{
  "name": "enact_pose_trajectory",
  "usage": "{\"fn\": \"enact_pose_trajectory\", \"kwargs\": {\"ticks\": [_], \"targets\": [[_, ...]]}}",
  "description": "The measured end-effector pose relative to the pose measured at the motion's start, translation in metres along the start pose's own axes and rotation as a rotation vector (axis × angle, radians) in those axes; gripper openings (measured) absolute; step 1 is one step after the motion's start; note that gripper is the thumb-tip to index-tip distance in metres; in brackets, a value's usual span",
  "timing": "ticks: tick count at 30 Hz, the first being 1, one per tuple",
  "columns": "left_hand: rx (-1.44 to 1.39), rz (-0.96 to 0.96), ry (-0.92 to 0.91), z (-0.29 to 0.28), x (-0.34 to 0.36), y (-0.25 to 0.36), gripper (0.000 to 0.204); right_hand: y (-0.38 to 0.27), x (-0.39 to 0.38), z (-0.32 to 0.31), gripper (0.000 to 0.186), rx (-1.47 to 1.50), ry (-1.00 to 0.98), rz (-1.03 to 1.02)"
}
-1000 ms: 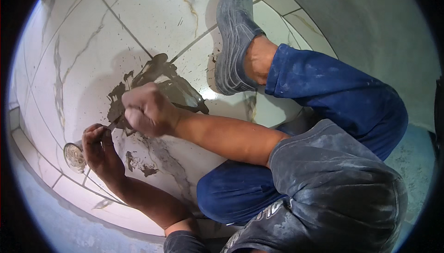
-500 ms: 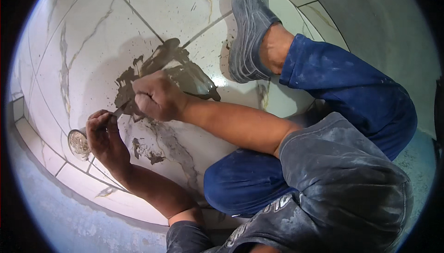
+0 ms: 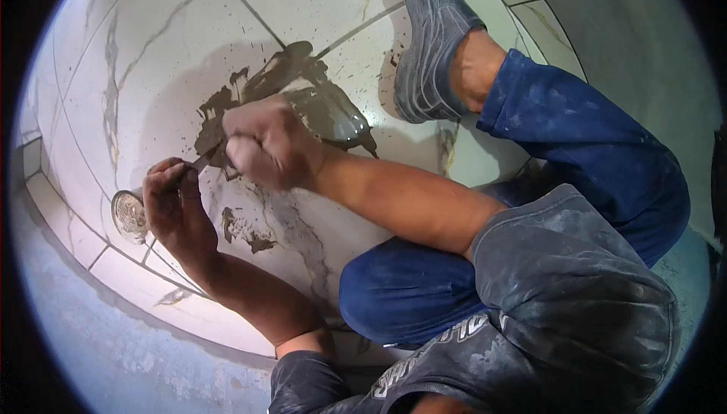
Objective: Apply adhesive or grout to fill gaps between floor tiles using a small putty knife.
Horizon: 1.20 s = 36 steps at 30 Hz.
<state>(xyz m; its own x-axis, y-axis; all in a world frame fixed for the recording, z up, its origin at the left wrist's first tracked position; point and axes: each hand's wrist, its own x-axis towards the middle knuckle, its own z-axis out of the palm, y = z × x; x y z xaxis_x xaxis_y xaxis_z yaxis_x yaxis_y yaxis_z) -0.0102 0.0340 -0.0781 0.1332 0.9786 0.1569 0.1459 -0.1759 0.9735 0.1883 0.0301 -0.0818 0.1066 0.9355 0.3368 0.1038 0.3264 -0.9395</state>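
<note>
My right hand [image 3: 269, 141] is a closed fist over the grey wet paste [image 3: 338, 115] smeared on the floor tiles. A thin, flat, grey blade-like piece [image 3: 203, 160] sticks out of the fist toward my left hand [image 3: 178, 210]. With thumb and fingertips pressed together, my left hand pinches the other end of that piece. What part lies inside my right fist is hidden. Beside my left hand's knuckles, a round drain opening [image 3: 129, 217] with a pale rim is set in the floor.
White marble-patterned tiles [image 3: 159, 73] with grey joints cover the floor. Smaller paste lumps [image 3: 261, 241] lie between my forearms. A row of narrow tiles [image 3: 125, 278] edges the bluish wall at lower left. My grey shoe [image 3: 435, 51] and bent blue-trousered legs [image 3: 583, 149] are at the right.
The view has shifted slightly, so the floor and my shoe sit farther right and higher. Both hands keep their hold, and slightly more of the thin piece shows between them.
</note>
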Motion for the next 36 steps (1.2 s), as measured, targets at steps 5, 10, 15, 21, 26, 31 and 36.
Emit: {"fn": "enact_pose_trajectory", "kwargs": {"ticks": [5, 10, 15, 21, 26, 31, 36], "targets": [[-0.026, -0.024, -0.021, 0.004, -0.002, 0.003, 0.012, -0.002, -0.011, -0.002, 0.03, -0.032, -0.049, -0.032], [0.02, 0.012, 0.024, 0.004, 0.001, 0.006, 0.016, -0.012, -0.002, -0.004, 0.032, 0.007, -0.006, 0.079], [0.125, 0.071, 0.002, 0.013, 0.007, 0.005, 0.015, 0.005, -0.008, -0.011, 0.025, 0.032, -0.073, 0.116], [0.186, 0.117, 0.072, 0.012, 0.011, 0.011, 0.014, -0.011, 0.001, -0.009, 0.038, 0.026, -0.078, 0.068], [0.222, 0.115, 0.082, 0.008, 0.009, 0.01, 0.012, -0.009, -0.003, -0.003, 0.039, -0.019, -0.064, 0.077], [0.187, 0.078, 0.078, 0.012, 0.009, 0.01, 0.012, 0.0, -0.006, -0.002, 0.032, -0.076, -0.048, 0.116], [0.201, 0.14, 0.085, 0.016, 0.016, 0.008, 0.013, 0.003, -0.003, -0.006, 0.029, 0.01, -0.037, 0.093]]}}
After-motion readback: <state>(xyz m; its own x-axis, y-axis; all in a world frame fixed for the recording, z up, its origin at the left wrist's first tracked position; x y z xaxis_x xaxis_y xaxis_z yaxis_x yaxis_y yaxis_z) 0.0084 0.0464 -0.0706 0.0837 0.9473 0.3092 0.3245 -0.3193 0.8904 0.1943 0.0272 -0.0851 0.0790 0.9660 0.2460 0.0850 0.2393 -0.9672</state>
